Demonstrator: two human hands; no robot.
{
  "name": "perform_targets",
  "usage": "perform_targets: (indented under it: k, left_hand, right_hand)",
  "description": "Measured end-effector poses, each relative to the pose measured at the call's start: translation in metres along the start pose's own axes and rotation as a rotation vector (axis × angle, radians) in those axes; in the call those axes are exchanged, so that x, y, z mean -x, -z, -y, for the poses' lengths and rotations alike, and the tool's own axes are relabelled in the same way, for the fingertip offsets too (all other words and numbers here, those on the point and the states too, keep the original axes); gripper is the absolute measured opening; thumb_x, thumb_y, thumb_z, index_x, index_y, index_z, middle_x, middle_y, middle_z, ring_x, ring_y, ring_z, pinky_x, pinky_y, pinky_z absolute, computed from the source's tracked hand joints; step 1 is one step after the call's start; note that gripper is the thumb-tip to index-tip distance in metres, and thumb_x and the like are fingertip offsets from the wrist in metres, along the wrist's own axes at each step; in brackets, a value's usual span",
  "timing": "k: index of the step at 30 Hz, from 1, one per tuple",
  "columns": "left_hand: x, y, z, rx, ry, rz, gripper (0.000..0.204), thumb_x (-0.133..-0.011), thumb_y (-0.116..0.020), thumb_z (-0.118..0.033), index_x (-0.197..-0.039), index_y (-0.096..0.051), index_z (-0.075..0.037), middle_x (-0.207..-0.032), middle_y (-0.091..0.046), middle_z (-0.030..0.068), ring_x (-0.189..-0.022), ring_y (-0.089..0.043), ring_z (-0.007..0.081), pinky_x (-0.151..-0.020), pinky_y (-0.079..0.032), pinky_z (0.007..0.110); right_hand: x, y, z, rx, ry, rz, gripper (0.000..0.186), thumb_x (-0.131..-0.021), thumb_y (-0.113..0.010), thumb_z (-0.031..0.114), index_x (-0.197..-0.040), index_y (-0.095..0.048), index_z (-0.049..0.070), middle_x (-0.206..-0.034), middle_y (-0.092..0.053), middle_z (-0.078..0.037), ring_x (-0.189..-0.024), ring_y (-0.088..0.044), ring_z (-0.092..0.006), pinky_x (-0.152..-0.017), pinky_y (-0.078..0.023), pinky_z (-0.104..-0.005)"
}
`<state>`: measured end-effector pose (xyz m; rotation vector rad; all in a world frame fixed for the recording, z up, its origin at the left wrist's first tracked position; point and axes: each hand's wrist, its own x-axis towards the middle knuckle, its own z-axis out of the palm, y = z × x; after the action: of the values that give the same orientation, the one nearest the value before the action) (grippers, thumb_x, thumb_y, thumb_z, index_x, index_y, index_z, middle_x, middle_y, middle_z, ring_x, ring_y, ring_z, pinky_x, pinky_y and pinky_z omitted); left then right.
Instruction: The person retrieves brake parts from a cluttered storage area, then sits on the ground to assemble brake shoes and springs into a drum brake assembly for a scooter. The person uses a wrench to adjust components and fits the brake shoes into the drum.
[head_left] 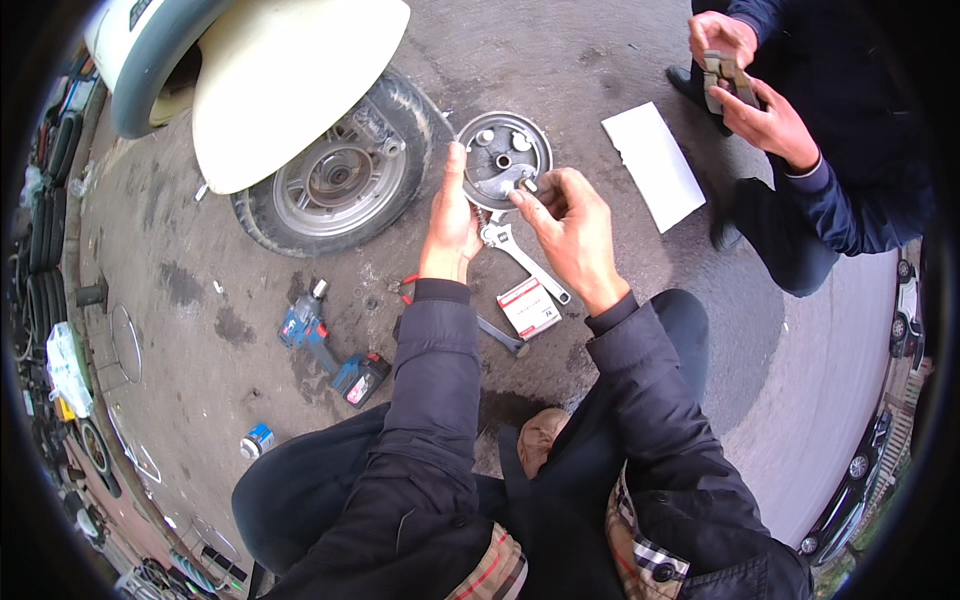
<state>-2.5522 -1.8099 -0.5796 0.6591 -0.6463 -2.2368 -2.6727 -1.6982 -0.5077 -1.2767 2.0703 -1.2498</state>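
A round grey metal brake backing plate (485, 168), with a hole in its middle and bright studs on its face, is held up in front of me. My left hand (450, 228) grips its left rim, thumb pointing up along the edge. At the plate's lower right, the thumb and forefinger of my right hand (575, 232) close around a small metal fitting near the rim; the fingers partly hide it. Below the hands an adjustable wrench (522, 262) lies on the ground. A small red-and-white box (530, 310) sits beside its handle.
A wheel with tyre (340, 190) lies at the left under a cream scooter panel (280, 100). Nearer are a blue cordless impact wrench (325, 345) and a small can (257, 440). At right, a co-worker holds brake shoes (722, 80) near a white sheet (655, 168).
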Motion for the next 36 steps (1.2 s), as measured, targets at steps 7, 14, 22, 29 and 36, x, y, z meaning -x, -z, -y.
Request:
perform_targets:
  k: [7,14,22,29,36]
  left_hand:
    - [-0.003,-0.005,0.004,0.031,-0.019,-0.028,0.071,-0.109,-0.049,-0.060,-0.144,-0.057,0.001,-0.135,-0.069,0.0161,-0.117,-0.072,0.0248,-0.101,-0.060,0.041]
    - [-0.002,-0.004,0.002,-0.005,-0.028,-0.037,0.067,-0.109,-0.052,-0.055,-0.143,-0.058,0.002,-0.133,-0.070,0.0159,-0.116,-0.072,0.0240,-0.101,-0.060,0.039]
    - [-0.010,-0.001,-0.027,0.009,0.084,-0.047,0.049,-0.107,-0.060,-0.046,-0.131,-0.067,-0.004,-0.123,-0.074,0.0100,-0.110,-0.073,0.0208,-0.095,-0.060,0.038]
    - [-0.012,-0.013,-0.033,-0.082,0.105,-0.200,0.057,-0.111,-0.048,-0.055,-0.132,-0.067,-0.005,-0.124,-0.075,0.0117,-0.109,-0.075,0.0228,-0.093,-0.063,0.040]
    - [0.002,-0.036,-0.049,-0.090,0.193,-0.242,0.053,-0.111,-0.047,-0.052,-0.132,-0.068,-0.008,-0.127,-0.075,0.0110,-0.113,-0.074,0.0261,-0.097,-0.062,0.045]
  right_hand:
    - [-0.006,-0.010,-0.010,0.047,0.077,-0.124,0.021,-0.093,-0.081,0.014,-0.094,-0.066,-0.001,-0.083,-0.065,-0.012,-0.069,-0.064,-0.0216,-0.063,-0.053,-0.0356]
    - [-0.006,-0.018,-0.015,-0.044,-0.042,-0.136,0.026,-0.094,-0.080,0.019,-0.088,-0.066,-0.002,-0.073,-0.068,-0.017,-0.061,-0.067,-0.0238,-0.058,-0.053,-0.0386]
    - [-0.001,-0.012,-0.011,-0.039,-0.001,-0.013,0.024,-0.094,-0.080,0.017,-0.097,-0.066,-0.002,-0.089,-0.068,-0.021,-0.074,-0.069,-0.0361,-0.066,-0.054,-0.0421]
    - [0.010,0.025,-0.009,-0.038,-0.099,0.137,0.037,-0.094,-0.079,0.021,-0.119,-0.067,-0.003,-0.094,-0.070,-0.022,-0.082,-0.071,-0.0368,-0.074,-0.055,-0.0445]
    - [0.022,0.045,-0.019,0.015,-0.180,0.201,0.040,-0.097,-0.076,0.021,-0.123,-0.065,-0.006,-0.093,-0.072,-0.019,-0.082,-0.071,-0.0256,-0.076,-0.056,-0.0402]
